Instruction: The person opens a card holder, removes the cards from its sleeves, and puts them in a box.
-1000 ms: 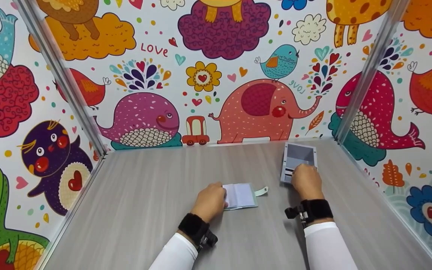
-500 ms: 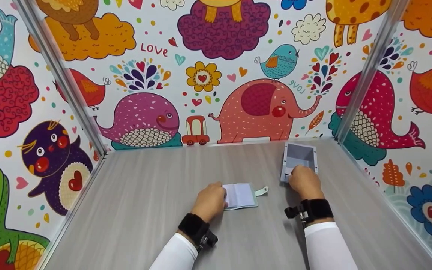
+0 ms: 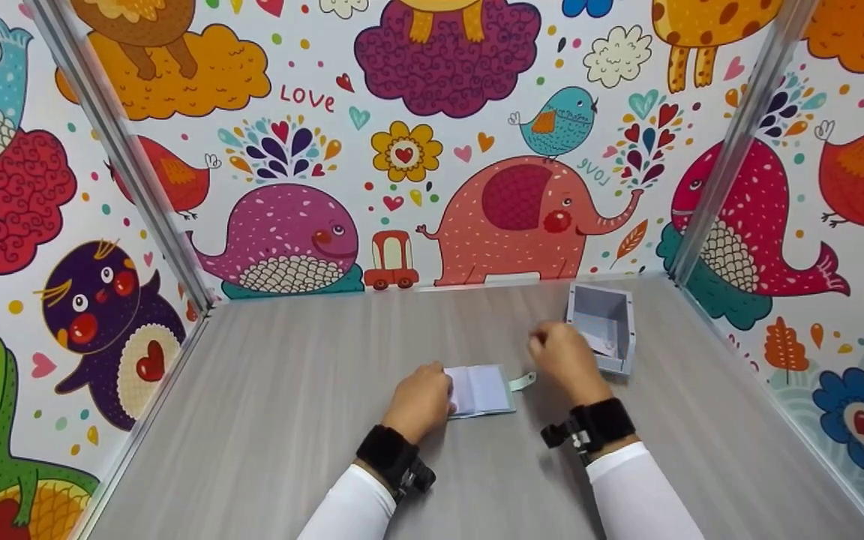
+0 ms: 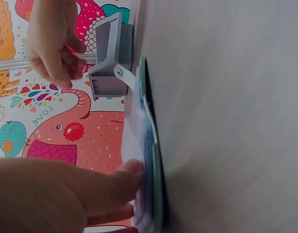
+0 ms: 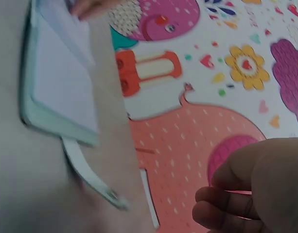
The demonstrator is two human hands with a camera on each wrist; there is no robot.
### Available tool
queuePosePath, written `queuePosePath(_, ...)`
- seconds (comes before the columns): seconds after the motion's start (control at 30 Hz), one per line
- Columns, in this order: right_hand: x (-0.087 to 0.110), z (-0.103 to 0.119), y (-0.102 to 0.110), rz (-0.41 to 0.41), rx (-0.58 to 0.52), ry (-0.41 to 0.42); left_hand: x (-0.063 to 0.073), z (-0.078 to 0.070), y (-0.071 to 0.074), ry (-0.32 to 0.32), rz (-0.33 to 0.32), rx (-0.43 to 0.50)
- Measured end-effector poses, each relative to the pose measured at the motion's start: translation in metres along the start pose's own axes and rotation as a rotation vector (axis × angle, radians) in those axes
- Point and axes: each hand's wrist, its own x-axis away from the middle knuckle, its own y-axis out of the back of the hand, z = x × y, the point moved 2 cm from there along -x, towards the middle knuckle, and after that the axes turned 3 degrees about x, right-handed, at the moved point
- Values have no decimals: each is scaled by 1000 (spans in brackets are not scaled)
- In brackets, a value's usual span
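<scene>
Left hand point(image 3: 418, 401): grips notebook point(image 3: 490, 388). Right hand point(image 3: 567, 360), eight o'clock of box point(image 3: 603, 306): curled, load unclear. We judge: steadying; next needs reaching notebook.

smooth paper notebook pages point(image 3: 490, 388), matt plastic-looking box point(image 3: 629, 337), wood-look tabletop point(image 3: 289, 390)

Bright, even light in the head view, soft shadows on the grey wood-grain tabletop point(image 3: 289, 390), dimmer wrist views, open mint-green notebook with white pages point(image 5: 63, 73) blurred in the right wrist view
</scene>
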Motion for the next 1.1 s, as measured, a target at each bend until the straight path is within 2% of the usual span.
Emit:
queuePosePath(0.23,10,23,-39,130,-76,65,-1,0,-3,1,-10,-6)
queuePosePath(0.4,14,34,-51,212,-156,159,-1,1,-3,-6,-16,-3)
queuePosePath(0.53,17,37,-57,279,-146,217,0,2,-1,-11,-13,14)
queuePosePath(0.7,18,37,-62,292,-109,245,2,3,1,-12,-12,29)
queuePosePath(0.9,20,36,-64,294,-111,216,2,5,0,-24,4,37)
queuePosePath(1.1,20,37,-66,295,-95,189,-3,8,-1,-10,27,52)
